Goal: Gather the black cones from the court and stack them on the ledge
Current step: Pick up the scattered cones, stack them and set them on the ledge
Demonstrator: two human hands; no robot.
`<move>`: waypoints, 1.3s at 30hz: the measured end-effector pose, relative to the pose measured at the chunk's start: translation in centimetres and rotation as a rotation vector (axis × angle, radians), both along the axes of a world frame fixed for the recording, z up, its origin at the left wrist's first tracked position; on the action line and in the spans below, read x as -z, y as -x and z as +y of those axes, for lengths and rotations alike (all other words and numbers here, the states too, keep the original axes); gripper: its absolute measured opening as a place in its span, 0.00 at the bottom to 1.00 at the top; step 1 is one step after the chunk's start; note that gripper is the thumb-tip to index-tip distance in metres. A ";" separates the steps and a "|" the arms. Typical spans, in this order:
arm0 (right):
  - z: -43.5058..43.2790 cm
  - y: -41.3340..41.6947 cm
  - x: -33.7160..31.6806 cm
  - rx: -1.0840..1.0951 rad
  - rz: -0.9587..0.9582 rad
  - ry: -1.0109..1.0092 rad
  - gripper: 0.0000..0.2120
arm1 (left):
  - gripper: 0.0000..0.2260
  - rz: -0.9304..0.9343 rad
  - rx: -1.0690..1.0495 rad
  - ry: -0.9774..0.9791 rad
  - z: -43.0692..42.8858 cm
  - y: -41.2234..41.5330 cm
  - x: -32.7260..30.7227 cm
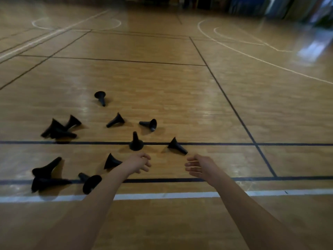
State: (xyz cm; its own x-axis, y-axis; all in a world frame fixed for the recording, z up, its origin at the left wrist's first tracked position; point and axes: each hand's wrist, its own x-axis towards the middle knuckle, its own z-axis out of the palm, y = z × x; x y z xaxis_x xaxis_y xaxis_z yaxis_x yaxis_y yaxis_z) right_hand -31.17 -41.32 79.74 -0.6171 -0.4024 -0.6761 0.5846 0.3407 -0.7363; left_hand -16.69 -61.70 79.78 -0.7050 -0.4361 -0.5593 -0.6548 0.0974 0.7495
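Left hand (pixel 141 164) and right hand (pixel 197 166), fingers (pixel 191 164) loosely curled, empty, hover over bare floor (pixel 167 166) beside scattered black cones (pixel 135 142)

A varnished wooden floor (pixel 162 83) is stretching away across the gym. Black court lines (pixel 227 98) are crossing it in rectangles, a white line (pixel 162 195) is running across the near part, and white arcs (pixel 288 70) are curving farther off. A patch of light (pixel 311 47) is glaring at the far right. Blurred dark and blue panels (pixel 243 6) are standing along the far edge.
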 end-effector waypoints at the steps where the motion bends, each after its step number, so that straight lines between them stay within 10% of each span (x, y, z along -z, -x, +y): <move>1: 0.0 0.6 -0.1 0.016 0.002 -0.003 0.14 | 0.10 -0.011 0.032 0.013 -0.1 0.9 -0.2; 39: -12.7 41.5 1.3 0.172 -0.042 0.019 0.14 | 0.09 -0.142 0.137 0.043 -15.4 45.5 0.6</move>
State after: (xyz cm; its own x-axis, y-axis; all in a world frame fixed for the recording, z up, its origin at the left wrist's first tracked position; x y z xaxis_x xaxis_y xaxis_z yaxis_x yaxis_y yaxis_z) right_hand -72.68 -53.98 78.47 -0.6497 -0.3063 -0.6958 0.6631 0.2192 -0.7157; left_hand -62.18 -77.05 79.18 -0.6746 -0.3673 -0.6403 -0.7322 0.2229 0.6436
